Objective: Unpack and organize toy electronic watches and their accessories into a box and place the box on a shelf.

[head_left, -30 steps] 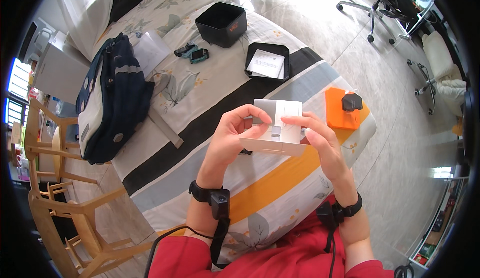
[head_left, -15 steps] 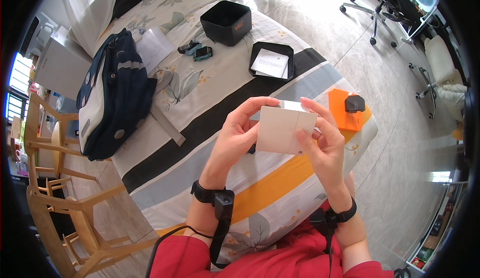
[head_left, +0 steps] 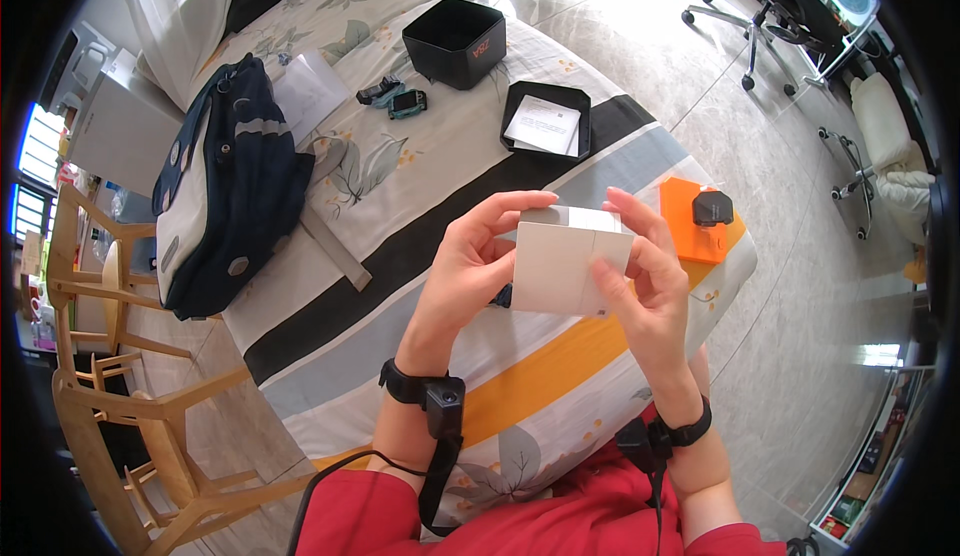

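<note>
An accidental tug on the cloth covering the table (head_left: 340, 376) could drag everything with it; the navy bag (head_left: 235, 186), lying along the left edge, might then slump off. The white box (head_left: 565, 271) is above the table, toward its near edge: the left hand (head_left: 470, 266) grips its left side, the right hand (head_left: 655, 291) pinches its right between thumb and fingers, and a slackened fingertip hold could drop it. The orange block (head_left: 688, 241), close to the right corner, risks a bump from the right hand. The cloth looks thin, printed with stripes and leaves; the bag soft; the black box (head_left: 455, 51), by the far right edge, rigid, squarish, open; the tray (head_left: 560, 93) shallow with cut corners; the white box smooth, flat-faced, seemingly card; the teal-strapped watch (head_left: 407, 104) squarish
</note>
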Motion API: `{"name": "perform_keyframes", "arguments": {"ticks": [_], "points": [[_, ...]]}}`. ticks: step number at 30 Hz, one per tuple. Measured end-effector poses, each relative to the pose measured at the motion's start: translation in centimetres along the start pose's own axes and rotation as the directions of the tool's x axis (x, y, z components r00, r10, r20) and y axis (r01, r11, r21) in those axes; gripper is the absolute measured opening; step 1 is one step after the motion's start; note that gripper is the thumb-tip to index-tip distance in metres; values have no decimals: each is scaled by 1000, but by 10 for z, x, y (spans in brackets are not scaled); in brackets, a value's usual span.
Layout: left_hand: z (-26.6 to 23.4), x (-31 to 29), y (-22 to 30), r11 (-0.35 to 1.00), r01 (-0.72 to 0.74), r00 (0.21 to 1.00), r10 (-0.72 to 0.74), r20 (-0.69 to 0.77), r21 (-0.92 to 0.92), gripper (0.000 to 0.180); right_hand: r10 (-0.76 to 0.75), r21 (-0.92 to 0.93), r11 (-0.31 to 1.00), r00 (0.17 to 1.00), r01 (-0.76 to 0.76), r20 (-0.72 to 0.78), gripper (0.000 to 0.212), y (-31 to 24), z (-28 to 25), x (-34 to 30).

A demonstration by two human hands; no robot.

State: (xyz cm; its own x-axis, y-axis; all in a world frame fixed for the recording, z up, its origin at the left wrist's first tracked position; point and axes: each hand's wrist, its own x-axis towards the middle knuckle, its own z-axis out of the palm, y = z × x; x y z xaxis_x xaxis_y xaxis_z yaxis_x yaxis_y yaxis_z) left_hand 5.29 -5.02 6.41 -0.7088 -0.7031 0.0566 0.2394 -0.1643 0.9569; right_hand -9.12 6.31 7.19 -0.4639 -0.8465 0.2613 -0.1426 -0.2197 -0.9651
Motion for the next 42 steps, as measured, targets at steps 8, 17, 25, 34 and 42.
{"name": "perform_keyframes", "arguments": {"ticks": [8,17,25,34,42], "points": [[-2,3,-13,996,59,984,-46,-173,67,23,-18,-198,979,993,40,115,11,5,-5,-3],[-5,2,-14,991,62,987,-79,-139,-121,28,368,178,912,929,-368,35,28,4,6,-4],[0,1,-4,993,118,993,-119,-24,-26,21,253,200,947,967,-250,10,49,-2,1,0],[9,0,-3,998,65,995,-64,-75,19,35,65,-220,975,987,-31,149,38,-8,-8,13],[16,0,-9,990,131,979,-139,-150,-61,28,-282,-603,678,906,421,315,42,-3,-18,15]]}}
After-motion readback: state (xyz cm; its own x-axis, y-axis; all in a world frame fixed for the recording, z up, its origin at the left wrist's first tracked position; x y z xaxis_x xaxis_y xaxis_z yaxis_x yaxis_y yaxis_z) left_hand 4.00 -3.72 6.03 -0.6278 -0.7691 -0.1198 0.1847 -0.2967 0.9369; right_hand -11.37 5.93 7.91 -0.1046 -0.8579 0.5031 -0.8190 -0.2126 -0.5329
